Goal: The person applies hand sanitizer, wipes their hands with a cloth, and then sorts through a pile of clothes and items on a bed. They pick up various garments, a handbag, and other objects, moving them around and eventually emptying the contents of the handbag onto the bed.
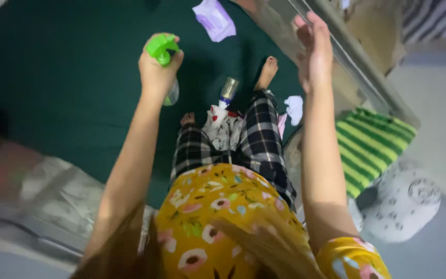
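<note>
Dark green bedding [52, 77] spreads under your bare feet. Your left hand [158, 70] has its grip clenched on a green-topped spray bottle [162, 51] held above it; your right hand [313, 51] lies open-fingered against the window frame [367, 72]. Beyond lies a purple packet [213, 19].

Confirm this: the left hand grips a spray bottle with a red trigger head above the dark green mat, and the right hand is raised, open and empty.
Not quite. The trigger head of the spray bottle in the left hand is green, not red, as the head view shows. The rest stands: it is above the dark green mat, and the right hand is raised, open and empty.
</note>
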